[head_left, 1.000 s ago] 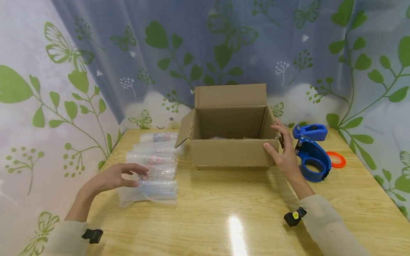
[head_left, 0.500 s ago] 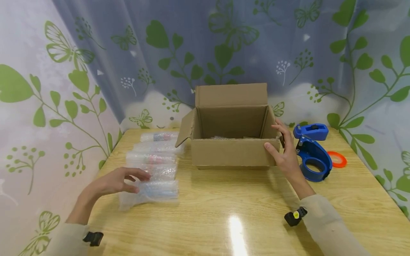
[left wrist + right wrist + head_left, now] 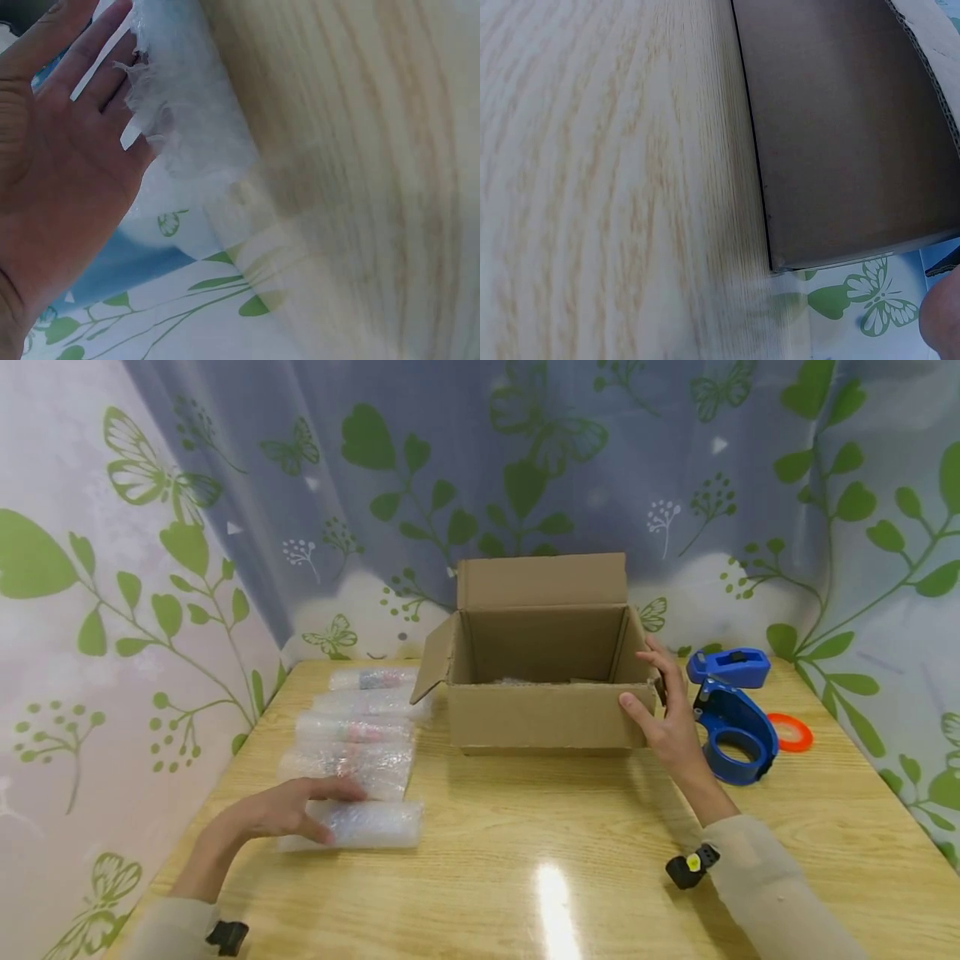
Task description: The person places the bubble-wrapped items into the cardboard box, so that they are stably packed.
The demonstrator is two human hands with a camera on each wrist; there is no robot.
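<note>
At the near end of a row of bubble-wrapped rolls, my left hand (image 3: 277, 810) grips the closest roll (image 3: 378, 825), thumb on its near side and fingers on its far side. In the left wrist view, ragged bubble wrap (image 3: 199, 112) lies against the fingers of that hand. My right hand (image 3: 673, 735) holds the right front corner of an open cardboard box (image 3: 551, 718), thumb on the front wall and fingers along the side. Only a fingertip (image 3: 941, 315) shows beside the box in the right wrist view. Some clear wrap is barely visible inside the box.
Several other wrapped rolls (image 3: 356, 728) lie left of the box, whose left flap (image 3: 435, 658) sticks out toward them. A blue tape dispenser (image 3: 727, 668), a blue tape gun (image 3: 738, 735) and an orange-red tape roll (image 3: 791, 732) sit at the right. Patterned curtain surrounds the table.
My left hand has come down onto the nearest wrapped roll and drawn it a little toward me, apart from the row. The right hand and the box have stayed in place.
</note>
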